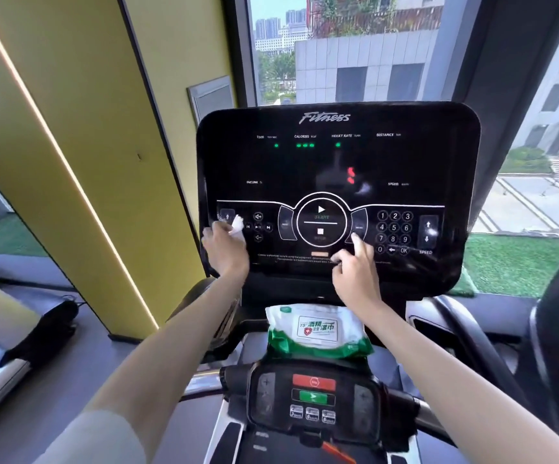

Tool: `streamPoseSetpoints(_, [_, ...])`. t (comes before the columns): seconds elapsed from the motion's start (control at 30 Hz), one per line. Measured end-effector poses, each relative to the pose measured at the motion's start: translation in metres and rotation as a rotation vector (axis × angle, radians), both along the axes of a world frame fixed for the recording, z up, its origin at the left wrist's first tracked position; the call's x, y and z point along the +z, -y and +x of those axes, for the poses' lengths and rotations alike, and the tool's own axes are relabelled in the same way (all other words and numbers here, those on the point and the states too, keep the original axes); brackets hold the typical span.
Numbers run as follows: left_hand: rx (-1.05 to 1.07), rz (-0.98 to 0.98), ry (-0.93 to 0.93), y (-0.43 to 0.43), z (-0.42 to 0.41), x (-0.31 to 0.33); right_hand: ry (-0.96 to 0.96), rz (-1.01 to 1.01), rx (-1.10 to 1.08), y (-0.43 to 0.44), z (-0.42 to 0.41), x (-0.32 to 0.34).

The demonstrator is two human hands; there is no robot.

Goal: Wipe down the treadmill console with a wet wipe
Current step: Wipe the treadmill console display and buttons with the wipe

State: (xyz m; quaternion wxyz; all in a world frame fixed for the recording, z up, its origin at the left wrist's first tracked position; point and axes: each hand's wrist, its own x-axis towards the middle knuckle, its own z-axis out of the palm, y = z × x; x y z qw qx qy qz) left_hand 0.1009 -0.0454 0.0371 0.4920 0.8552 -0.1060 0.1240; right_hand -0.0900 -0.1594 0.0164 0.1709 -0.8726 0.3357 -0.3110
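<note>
Yellow wall (pixel 80 128) at left, slanting lit strip (pixel 63 162) running down it; grey framed panel (pixel 211 98) mounted on it near window. Large window (pixel 271 61) ahead, dark upright frame post (pixel 472 55) right of middle. Daylight outside: grey building (pixel 365 61) close, high-rises (pixel 266 26) far off, paved courtyard (pixel 535 202) at right. Green turf (pixel 512 262) along window foot, more at far left. Grey floor (pixel 70 363) below yellow wall; dark equipment (pixel 47 329) at lower left, kind unclear

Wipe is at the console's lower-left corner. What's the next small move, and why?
Probably slide the left hand and its wipe rightward: the wipe sits at the far-left edge of the console, with most of the panel to its right. The right hand rests on the lower middle and may need lifting.
</note>
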Motion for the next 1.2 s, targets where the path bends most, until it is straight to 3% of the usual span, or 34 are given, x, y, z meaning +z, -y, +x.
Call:
streamPoseSetpoints(0.13, [-0.011, 0.100, -0.113, 0.007, -0.008, -0.018, -0.023, 0.001, 0.005, 0.001, -0.004, -0.006])
streamPoseSetpoints(0.3, [-0.191, 0.120, -0.082, 0.057, -0.071, -0.031, -0.013, -0.012, -0.025, 0.008, -0.011, 0.000])
streamPoseSetpoints(0.43, [-0.489, 0.009, -0.011, 0.091, -0.112, -0.016, 0.001, -0.059, -0.058, 0.019, -0.018, 0.006])
streamPoseSetpoints(0.53, [-0.648, -0.144, 0.171, 0.094, -0.115, 0.020, 0.043, -0.124, -0.048, 0.027, -0.021, 0.014])
streamPoseSetpoints(0.73, [-0.445, -0.165, 0.189, 0.060, -0.036, 0.067, 0.077, -0.237, 0.016, 0.035, -0.015, 0.041])
streamPoseSetpoints(0.9, [-0.486, -0.076, 0.196, 0.050, -0.017, 0.078, 0.114, -0.202, -0.011, 0.047, -0.009, 0.062])
streamPoseSetpoints(1.03, [-0.475, 0.090, 0.390, 0.060, -0.041, 0.075, 0.106, -0.218, -0.030, 0.058, -0.013, 0.068])
streamPoseSetpoints(1.1, [-0.485, 0.172, 0.625, 0.065, -0.053, 0.067, 0.100, -0.195, -0.053, 0.060, -0.019, 0.059])
streamPoseSetpoints(1.2, [-0.751, 0.374, 1.040, 0.069, -0.069, 0.041, 0.079, -0.155, -0.079, 0.059, -0.030, 0.038])
